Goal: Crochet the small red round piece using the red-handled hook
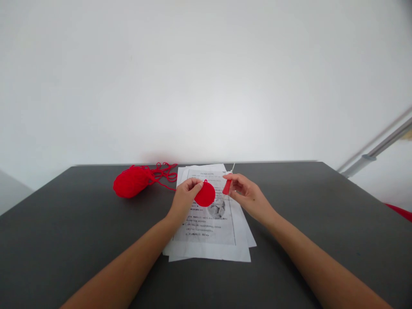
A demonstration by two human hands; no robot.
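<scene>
Nearest, two bare forearms (128, 266), slanting inward from the bottom of the view over a dark grey counter (74, 240). Between them, flat on the counter, an uneven stack of white printed sheets (209, 252), with corners fanned out of line; on the top one, rows of text too small to read and a grey picture (217, 209) toward the right.

Over the sheets, near the middle of the view, a flat red disc (205, 196) with a small loop at its upper edge. On its upper left rim, the left hand (185, 195), with thumb and fingers pinched together on the disc. Just to the right, apart from the disc, the right hand (251, 195), with fingers closed lightly around the red handle of a slim tool (227, 186); pale thin shaft pointing up and away, tip too small to make out.

Off to the left, on bare counter, a red yarn ball (131, 182), trailing tangled strands (167, 175) toward the sheets, with one strand running to the left hand and hidden there.

Behind the counter's far edge, a plain white wall (206, 86). At far right, a slanting metal pole (389, 137) and, lower down, something red (399, 211), cut off by the edge of view.
</scene>
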